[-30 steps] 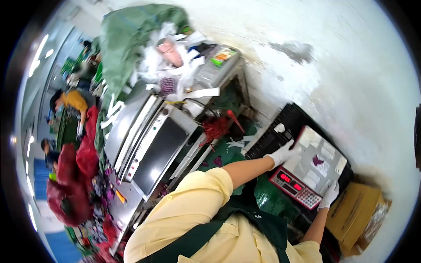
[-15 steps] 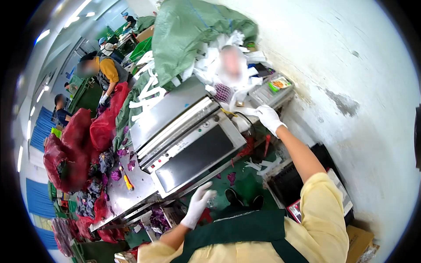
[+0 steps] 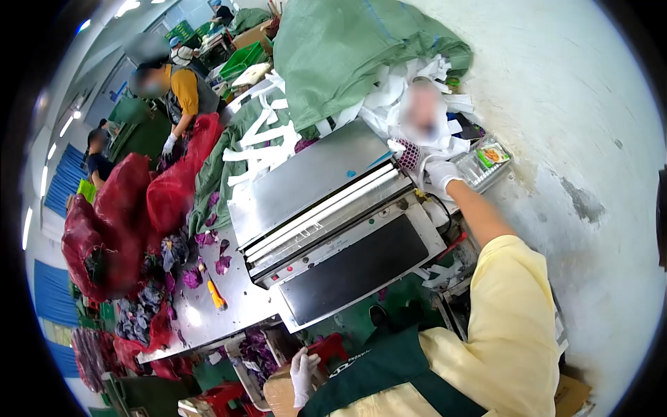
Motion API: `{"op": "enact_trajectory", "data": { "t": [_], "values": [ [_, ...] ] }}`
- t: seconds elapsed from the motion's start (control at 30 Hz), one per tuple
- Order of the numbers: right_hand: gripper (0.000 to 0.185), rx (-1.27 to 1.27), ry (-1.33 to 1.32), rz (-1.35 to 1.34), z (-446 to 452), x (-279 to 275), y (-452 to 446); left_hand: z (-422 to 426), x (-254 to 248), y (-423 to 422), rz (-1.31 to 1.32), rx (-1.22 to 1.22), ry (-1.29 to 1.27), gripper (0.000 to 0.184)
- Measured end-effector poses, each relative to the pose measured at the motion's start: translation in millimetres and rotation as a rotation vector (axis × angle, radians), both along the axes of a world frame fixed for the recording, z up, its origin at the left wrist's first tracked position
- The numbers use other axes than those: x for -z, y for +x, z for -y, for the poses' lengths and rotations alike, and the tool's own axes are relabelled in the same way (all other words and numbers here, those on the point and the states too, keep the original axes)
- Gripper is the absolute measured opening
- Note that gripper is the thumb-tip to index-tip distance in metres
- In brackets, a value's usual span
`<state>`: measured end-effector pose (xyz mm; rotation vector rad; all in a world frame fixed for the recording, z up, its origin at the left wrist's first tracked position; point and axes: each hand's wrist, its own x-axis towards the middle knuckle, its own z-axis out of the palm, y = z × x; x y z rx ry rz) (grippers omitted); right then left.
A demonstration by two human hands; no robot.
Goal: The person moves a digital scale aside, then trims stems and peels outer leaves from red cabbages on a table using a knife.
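My right hand (image 3: pixel 442 175), in a white glove, is at the table's far right corner, beside a purple mesh piece (image 3: pixel 408 154) and a clear plastic tray (image 3: pixel 472 170). Its fingertips are hidden among white material, so its grip is unclear. My left hand (image 3: pixel 303 375), also gloved, hangs low near my apron with loosely bent fingers and nothing visible in it. A brown box (image 3: pixel 280 390) is just beside it. Between my hands and the far side stands a wrapping machine (image 3: pixel 333 201) with a black plate (image 3: pixel 356 270).
White strips (image 3: pixel 267 149) and a green sheet (image 3: pixel 347 59) lie behind the machine. Red mesh sacks (image 3: pixel 121 215), purple leaves (image 3: pixel 192 278) and an orange-handled tool (image 3: pixel 216 295) are left. A person in yellow sleeves (image 3: pixel 185 90) works beyond. Crates stand below.
The view has turned from the scale to the machine. My right hand left the scale and reached to the white material at the far corner. My left hand left the scale and is low by my apron.
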<state>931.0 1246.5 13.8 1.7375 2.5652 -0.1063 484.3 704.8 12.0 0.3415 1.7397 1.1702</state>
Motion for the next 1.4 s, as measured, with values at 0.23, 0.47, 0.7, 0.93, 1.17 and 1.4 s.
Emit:
{"op": "enact_trajectory", "data": {
  "t": [0.23, 0.47, 0.7, 0.93, 1.17, 1.4],
  "values": [
    [0.039, -0.077, -0.044, 0.231, -35, -100, 22, -46, -13, 26, 0.004, -0.088, -0.025, 0.04],
    [0.033, -0.076, 0.155, 0.335, -93, -157, 44, -64, -16, 58, 0.044, -0.055, -0.034, 0.042],
    [0.045, -0.247, -0.281, -0.485, -96, -121, 143, -31, -32, 66, 0.216, -0.28, -0.1, 0.044],
    [0.028, 0.084, -0.5, -1.592, -64, -156, 84, 39, 19, 43, 0.291, -0.504, -0.173, 0.048],
    [0.019, -0.366, -1.026, -1.735, 93, -207, -137, 124, 65, -10, 0.349, -0.642, -0.161, 0.044],
    [0.024, -0.101, -0.712, -1.537, 250, -206, -315, 226, 110, -88, 0.287, -0.779, -0.194, 0.04]
  ]
}}
